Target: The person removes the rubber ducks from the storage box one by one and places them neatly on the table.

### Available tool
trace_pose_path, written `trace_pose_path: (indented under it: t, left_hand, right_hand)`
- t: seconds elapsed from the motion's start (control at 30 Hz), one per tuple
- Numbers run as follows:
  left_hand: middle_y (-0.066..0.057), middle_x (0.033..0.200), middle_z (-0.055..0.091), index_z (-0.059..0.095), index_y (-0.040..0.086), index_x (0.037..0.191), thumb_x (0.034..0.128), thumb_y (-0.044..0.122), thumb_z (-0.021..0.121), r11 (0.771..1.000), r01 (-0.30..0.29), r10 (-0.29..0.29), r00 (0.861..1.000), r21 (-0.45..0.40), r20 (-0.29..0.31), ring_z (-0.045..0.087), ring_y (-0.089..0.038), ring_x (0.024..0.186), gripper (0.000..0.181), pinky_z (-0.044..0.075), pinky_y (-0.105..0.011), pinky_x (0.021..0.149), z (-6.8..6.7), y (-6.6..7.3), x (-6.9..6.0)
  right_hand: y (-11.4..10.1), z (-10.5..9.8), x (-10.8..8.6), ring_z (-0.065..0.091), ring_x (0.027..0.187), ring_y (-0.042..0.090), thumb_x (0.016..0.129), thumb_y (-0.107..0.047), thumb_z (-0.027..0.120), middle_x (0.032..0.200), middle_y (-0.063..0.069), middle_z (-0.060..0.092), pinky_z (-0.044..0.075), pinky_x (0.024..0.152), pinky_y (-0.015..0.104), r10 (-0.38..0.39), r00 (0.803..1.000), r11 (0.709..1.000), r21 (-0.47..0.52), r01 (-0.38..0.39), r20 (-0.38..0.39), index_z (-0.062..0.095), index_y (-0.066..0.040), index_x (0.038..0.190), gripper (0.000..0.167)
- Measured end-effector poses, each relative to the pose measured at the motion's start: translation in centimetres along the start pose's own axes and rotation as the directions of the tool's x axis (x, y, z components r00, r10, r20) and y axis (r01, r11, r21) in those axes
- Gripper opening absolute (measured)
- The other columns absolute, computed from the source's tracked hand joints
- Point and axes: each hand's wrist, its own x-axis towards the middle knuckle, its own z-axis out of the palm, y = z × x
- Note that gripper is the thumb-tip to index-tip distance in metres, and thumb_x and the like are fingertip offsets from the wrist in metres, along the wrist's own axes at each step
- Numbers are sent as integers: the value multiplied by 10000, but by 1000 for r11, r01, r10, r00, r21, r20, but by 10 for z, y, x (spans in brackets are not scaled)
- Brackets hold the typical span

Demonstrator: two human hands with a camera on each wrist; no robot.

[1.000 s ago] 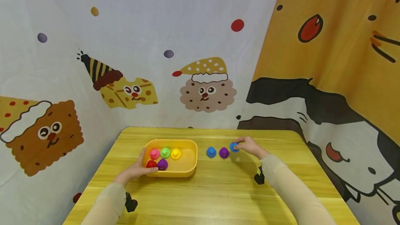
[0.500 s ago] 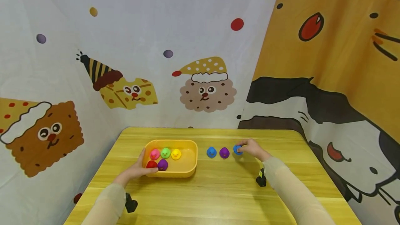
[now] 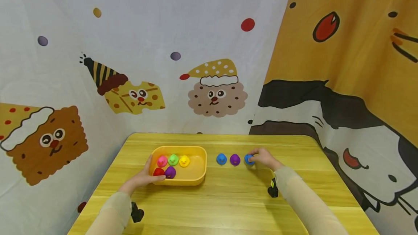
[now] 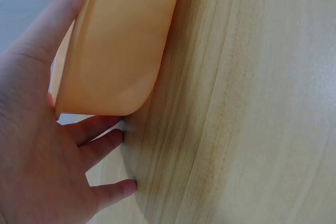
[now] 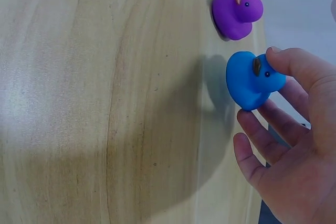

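A yellow plastic tub (image 3: 195, 182) stands on the wooden table. My left hand (image 3: 142, 177) holds its near left corner, thumb along the front rim and fingers by the left side. Inside are a pink rubber duck (image 3: 162, 161), a green one, a yellow one, a red one partly behind my thumb, and a purple one. Right of the tub, a blue rubber duck (image 3: 221, 159) and a purple rubber duck (image 3: 234, 160) sit in a row. At the row's right end, my right hand (image 3: 266, 158) pinches another blue rubber duck (image 5: 242, 80) between thumb and fingers, close over the tabletop.
The wooden table (image 3: 209, 209) has its far edge against a white curtain (image 3: 209, 10) printed with cartoon snacks. An orange cartoon-animal curtain (image 3: 356, 53) hangs along the right side.
My right hand has moved slightly right and toward me with the blue rubber duck, lowering it into line with the other two. My left hand and the tub have stayed put.
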Motion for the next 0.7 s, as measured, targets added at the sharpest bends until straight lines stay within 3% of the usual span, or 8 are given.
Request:
trace_pose_path:
  t: [0.13,0.37,0.53,0.7]
  left_hand:
    - [-349,1533,-91,-230,42,1489,818,460,739,1000,-11,11,1000,3,1,53,-583,1361,1251,70,-713,1049,0,6,-5]
    - [-281,1569,-101,-227,129,1511,798,488,747,1000,-13,13,1000,-15,0,32,-526,1401,1259,50,-666,1089,1,-6,4]
    - [-283,1569,-96,-213,121,1515,800,467,754,1000,-2,2,1000,-24,-2,34,-530,1399,1252,52,-672,1084,0,-12,9]
    - [-282,1570,-90,-213,114,1514,812,455,746,1000,8,-8,1000,-19,-3,36,-529,1402,1237,60,-669,1088,0,-4,2]
  right_hand:
    - [3,1,0,592,1054,364,860,-89,712,1074,188,674,456,947,527,0,1000,1000,-11,0,-1,680,77,1101,294]
    - [5,1,0,597,1042,355,866,-89,705,1070,188,674,460,941,524,-12,1000,1000,-18,12,10,679,83,1099,291]
    - [8,2,1,593,1044,352,869,-101,705,1077,179,670,460,938,527,-8,1000,1000,-23,9,17,678,75,1105,296]
    - [10,2,2,602,1023,334,868,-100,708,1055,159,678,462,933,526,-15,1000,999,-32,15,20,687,66,1088,277]
